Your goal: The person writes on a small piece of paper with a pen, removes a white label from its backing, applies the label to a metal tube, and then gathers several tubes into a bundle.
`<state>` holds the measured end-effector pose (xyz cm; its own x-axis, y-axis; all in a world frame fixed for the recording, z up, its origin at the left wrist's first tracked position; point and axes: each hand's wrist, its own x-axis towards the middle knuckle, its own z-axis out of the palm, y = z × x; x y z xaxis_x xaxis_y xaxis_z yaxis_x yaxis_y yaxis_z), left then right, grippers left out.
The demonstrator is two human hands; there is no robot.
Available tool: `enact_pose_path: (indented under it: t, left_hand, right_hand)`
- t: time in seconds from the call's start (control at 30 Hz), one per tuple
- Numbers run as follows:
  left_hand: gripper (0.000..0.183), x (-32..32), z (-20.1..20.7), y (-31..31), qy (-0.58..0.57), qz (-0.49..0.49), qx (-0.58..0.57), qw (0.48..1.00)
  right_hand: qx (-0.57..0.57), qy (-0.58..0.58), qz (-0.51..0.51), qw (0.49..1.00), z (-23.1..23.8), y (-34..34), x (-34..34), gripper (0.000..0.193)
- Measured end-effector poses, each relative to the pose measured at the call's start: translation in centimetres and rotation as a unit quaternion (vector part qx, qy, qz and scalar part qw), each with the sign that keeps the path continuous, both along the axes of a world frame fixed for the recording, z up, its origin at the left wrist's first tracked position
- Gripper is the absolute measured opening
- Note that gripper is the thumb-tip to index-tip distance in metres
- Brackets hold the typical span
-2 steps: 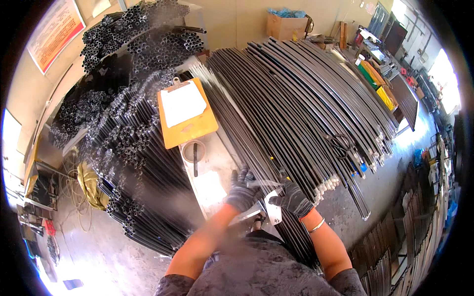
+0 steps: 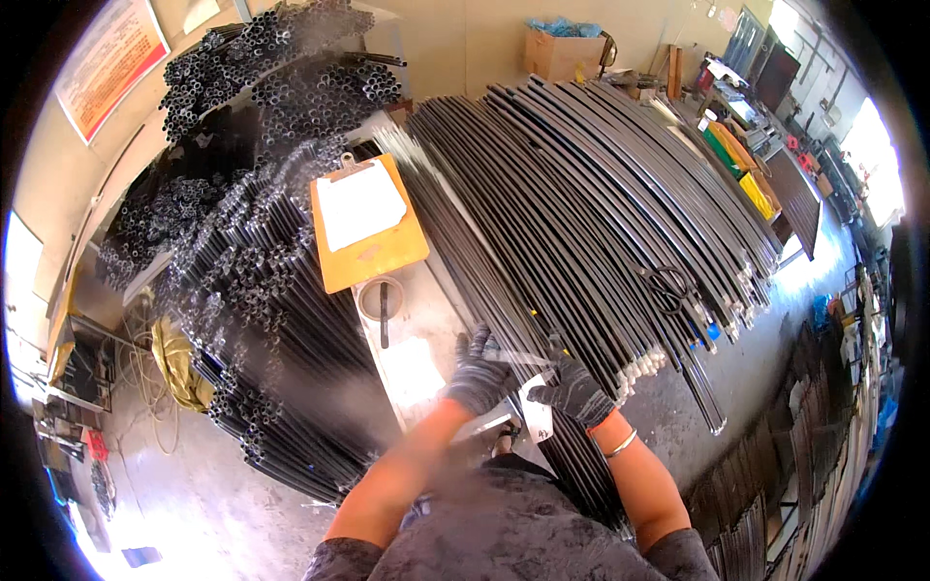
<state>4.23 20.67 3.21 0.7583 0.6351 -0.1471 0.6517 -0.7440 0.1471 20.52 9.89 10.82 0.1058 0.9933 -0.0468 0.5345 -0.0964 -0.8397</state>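
Both hands wear dark grey striped gloves and work above a bundle of thin dark metal tubes [image 2: 586,474] running toward my body. My left hand [image 2: 478,376] pinches one end of a clear strip [image 2: 528,358] that looks like tape, its other fingers stretched upward. Across from it, my right hand [image 2: 581,392] is at the strip's other end. A white paper tag [image 2: 537,411] with a mark on it hangs by the right thumb, against the tubes. The right fingertips are partly hidden.
Left of the hands, a pale board [image 2: 407,363] carries a tape roll [image 2: 366,302], a black marker [image 2: 384,324] and an orange clipboard [image 2: 373,257] with white paper. Scissors [image 2: 668,289] lie on long tubes [image 2: 581,223] at the right. Stacked tubes [image 2: 291,290] fill the left.
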Motion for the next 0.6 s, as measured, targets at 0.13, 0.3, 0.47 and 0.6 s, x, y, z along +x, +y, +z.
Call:
enact_pose_path:
  t: [0.13,0.3,0.47,0.6]
  left_hand:
    - [0.066,1.2,0.4,0.9,0.029,-0.036,0.028,0.999]
    - [0.069,1.1,0.0,1.4,0.029,-0.068,0.075,0.994]
    - [0.055,1.8,1.7,2.1,0.08,-0.07,0.018,0.994]
    - [0.061,1.6,1.2,2.0,0.008,-0.063,0.04,0.997]
  right_hand:
    - [-0.047,-0.048,-0.041,0.997,-1.9,-0.3,1.1,0.082]
    - [-0.091,-0.133,-0.04,0.986,-0.4,-0.9,1.2,0.08]
    - [-0.073,0.043,-0.008,0.996,-4.7,-2.9,4.4,0.079]
    - [-0.079,0.459,-0.018,0.885,-7.6,-4.0,5.5,0.066]
